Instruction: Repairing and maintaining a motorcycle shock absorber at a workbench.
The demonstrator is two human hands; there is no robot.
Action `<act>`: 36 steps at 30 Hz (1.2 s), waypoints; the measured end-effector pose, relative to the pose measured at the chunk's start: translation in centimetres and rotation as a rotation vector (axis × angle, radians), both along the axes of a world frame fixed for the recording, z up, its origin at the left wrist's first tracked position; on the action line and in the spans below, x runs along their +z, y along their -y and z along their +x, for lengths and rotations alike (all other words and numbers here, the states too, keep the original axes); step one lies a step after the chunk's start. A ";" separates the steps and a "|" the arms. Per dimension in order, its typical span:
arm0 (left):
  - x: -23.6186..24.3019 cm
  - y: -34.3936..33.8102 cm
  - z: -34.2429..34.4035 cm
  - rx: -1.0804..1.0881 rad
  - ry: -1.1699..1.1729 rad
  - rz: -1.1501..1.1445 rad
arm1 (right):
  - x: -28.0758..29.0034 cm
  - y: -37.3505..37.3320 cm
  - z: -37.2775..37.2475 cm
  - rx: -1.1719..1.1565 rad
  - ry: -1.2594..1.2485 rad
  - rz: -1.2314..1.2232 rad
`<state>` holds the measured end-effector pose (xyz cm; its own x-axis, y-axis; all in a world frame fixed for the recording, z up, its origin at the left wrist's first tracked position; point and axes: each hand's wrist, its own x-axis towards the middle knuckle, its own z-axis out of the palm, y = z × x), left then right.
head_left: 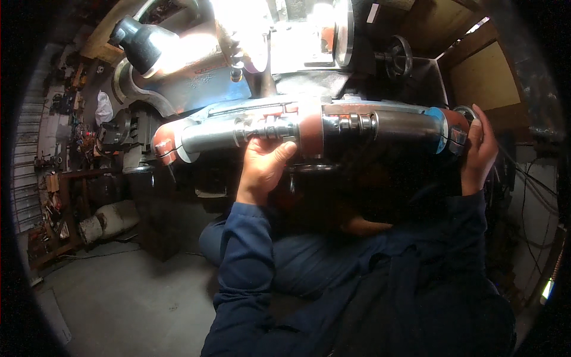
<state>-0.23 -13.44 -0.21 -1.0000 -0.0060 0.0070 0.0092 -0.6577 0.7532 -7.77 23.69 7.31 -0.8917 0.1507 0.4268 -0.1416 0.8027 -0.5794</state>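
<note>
A long machine fixture with red end brackets (pixel 167 143) runs across in front of me. Along it lies a shiny metal camshaft (pixel 355 122) with several lobes, between two thick grey cylinders (pixel 410 130) and through a red middle support (pixel 310 132). My left hand (pixel 266 166) grips the lobed section left of that support from below, thumb along the front; its other fingers are mostly hidden behind the shaft. At the far right end, my right hand (pixel 480 149) holds the rim of a small metal handwheel (pixel 465 112), beside the bracket with the blue ring (pixel 440 131).
A black work lamp (pixel 146 44) shines over the bright grinding machine (pixel 297 44) behind the fixture. Another handwheel (pixel 399 56) stands at the back right. Cluttered shelves (pixel 66 166) line the left, near a pale cylinder (pixel 110 221) on the floor. Cables hang at right.
</note>
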 end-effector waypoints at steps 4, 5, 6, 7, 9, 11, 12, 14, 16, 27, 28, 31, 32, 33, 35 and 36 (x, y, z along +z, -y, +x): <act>-0.1 -0.1 -0.1 0.002 -0.012 -0.015 | -0.2 -0.3 0.0 0.001 -0.003 0.010; -0.1 -0.1 -0.1 0.002 -0.012 -0.015 | -0.2 -0.4 -0.1 0.016 -0.009 0.012; 0.0 -0.1 -0.1 0.001 -0.012 -0.024 | -0.3 -0.5 -0.1 0.032 -0.014 0.013; 0.0 -0.1 -0.1 -0.001 -0.013 -0.033 | -0.2 -0.4 -0.1 0.032 -0.014 0.013; 0.1 -0.2 -0.1 0.002 -0.015 -0.023 | -0.2 -0.2 0.0 0.008 -0.003 0.012; 0.2 -0.2 -0.1 0.005 -0.017 -0.014 | -0.2 -0.2 0.0 0.008 0.000 0.008; 0.2 -0.1 -0.1 0.004 -0.016 -0.023 | -0.1 -0.2 0.0 0.009 0.003 0.005; 0.3 -0.1 -0.1 0.002 -0.016 -0.032 | 0.0 -0.1 0.0 0.005 0.010 0.012; 0.2 -0.2 -0.3 -0.002 -0.021 -0.031 | 0.0 -0.2 0.0 -0.003 0.015 0.020; -0.1 0.0 -0.2 -0.007 -0.027 -0.011 | -0.1 -0.2 0.0 0.006 0.002 0.009; -0.2 0.0 -0.2 -0.002 -0.040 -0.017 | -0.1 -0.2 0.0 0.007 0.002 0.008; 0.1 -0.1 -0.2 0.000 -0.021 -0.023 | -0.3 -0.3 0.0 -0.001 0.002 0.001; 0.0 -0.2 -0.2 -0.002 -0.022 -0.020 | -0.3 -0.4 -0.1 0.000 -0.009 0.016; 0.0 -0.2 -0.1 0.009 -0.029 -0.031 | -0.3 -0.5 -0.1 0.002 -0.020 0.032; 0.1 -0.2 -0.1 0.019 -0.037 -0.038 | -0.2 0.0 0.0 0.004 -0.019 0.020; 0.2 -0.2 -0.1 0.024 -0.045 -0.049 | -0.1 0.0 0.1 0.004 -0.017 0.009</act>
